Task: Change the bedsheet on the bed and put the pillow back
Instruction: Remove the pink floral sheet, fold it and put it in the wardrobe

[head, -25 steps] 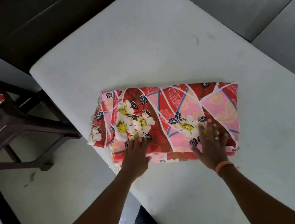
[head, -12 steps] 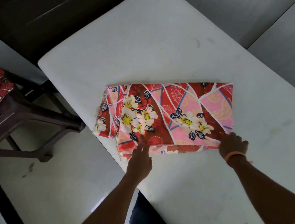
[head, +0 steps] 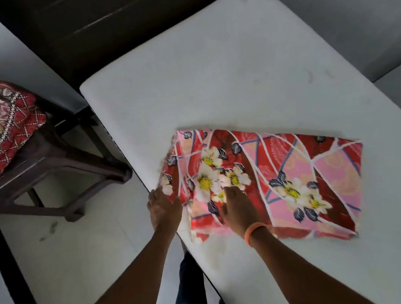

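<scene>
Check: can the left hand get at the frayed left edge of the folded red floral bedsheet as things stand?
Probably yes. The left hand is already at the left edge of the folded red floral bedsheet, by the side of the bare white mattress. Nothing lies between them; the right hand rests further in on the sheet.

A plain bedroom in a home is shown. A bare white mattress (head: 224, 77) is seen on a dark bed frame (head: 101, 27), with pale floor tiles (head: 81, 247) beside it and patterned bedding (head: 0, 123) piled on a dark plastic stool (head: 58, 169).
</scene>
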`<state>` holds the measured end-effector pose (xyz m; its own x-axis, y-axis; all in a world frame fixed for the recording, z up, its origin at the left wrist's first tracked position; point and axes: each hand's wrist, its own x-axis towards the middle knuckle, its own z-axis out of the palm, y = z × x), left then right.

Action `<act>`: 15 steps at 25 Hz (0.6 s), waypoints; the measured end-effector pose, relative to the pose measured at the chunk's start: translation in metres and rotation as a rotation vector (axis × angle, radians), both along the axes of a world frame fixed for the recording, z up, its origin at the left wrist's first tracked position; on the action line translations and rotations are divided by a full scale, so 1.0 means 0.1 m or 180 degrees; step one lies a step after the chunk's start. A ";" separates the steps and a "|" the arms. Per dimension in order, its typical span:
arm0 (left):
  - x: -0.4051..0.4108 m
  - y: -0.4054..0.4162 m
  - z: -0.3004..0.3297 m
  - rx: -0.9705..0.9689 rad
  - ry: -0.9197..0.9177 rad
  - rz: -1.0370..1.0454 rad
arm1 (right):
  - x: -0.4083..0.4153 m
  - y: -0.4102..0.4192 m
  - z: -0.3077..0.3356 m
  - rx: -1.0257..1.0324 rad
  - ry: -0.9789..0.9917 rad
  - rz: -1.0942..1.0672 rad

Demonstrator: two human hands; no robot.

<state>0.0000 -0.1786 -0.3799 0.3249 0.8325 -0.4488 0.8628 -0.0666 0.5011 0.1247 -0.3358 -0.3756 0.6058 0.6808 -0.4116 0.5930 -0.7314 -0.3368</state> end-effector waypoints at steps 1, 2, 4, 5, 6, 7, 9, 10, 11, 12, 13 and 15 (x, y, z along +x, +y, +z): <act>0.03 0.20 -0.11 -0.0093 0.0078 0.0029 | -0.01 0.24 -0.08 0.0100 -0.0212 0.0099; 0.08 0.36 -0.21 -0.0181 0.0144 -0.0030 | 0.00 0.46 -0.18 0.0194 -0.0436 0.0116; 0.19 0.53 -0.33 -0.0135 0.0337 -0.0264 | 0.04 0.78 -0.41 0.0076 -0.0737 0.0042; 0.25 0.56 -0.33 0.0023 0.0471 -0.0346 | 0.07 0.87 -0.52 -0.0053 -0.0796 -0.0052; 0.31 0.61 -0.36 0.0160 0.0533 -0.0394 | 0.08 0.96 -0.64 -0.0213 -0.0781 -0.0152; 0.35 0.63 -0.39 0.0226 0.0447 -0.0425 | 0.10 1.03 -0.73 -0.0398 -0.0735 -0.0224; 0.42 0.59 -0.42 -0.0093 0.0003 -0.0382 | 0.09 1.11 -0.78 -0.0614 -0.0711 -0.0277; 0.47 0.58 -0.41 -0.0418 -0.0174 -0.0255 | 0.07 1.13 -0.78 -0.0581 -0.0750 -0.0348; 0.55 0.57 -0.39 -0.0783 -0.0326 -0.0031 | 0.06 1.16 -0.75 -0.0494 -0.0728 -0.0472; 0.62 0.55 -0.38 -0.1154 -0.0490 0.0220 | 0.05 1.21 -0.70 -0.0339 -0.0682 -0.0614; 0.69 0.51 -0.34 -0.1419 -0.0703 0.0400 | 0.07 1.27 -0.61 -0.0056 -0.0583 -0.0822; 0.85 0.41 -0.22 -0.1346 -0.1097 0.0264 | 0.24 1.36 -0.43 0.0744 0.0431 -0.1706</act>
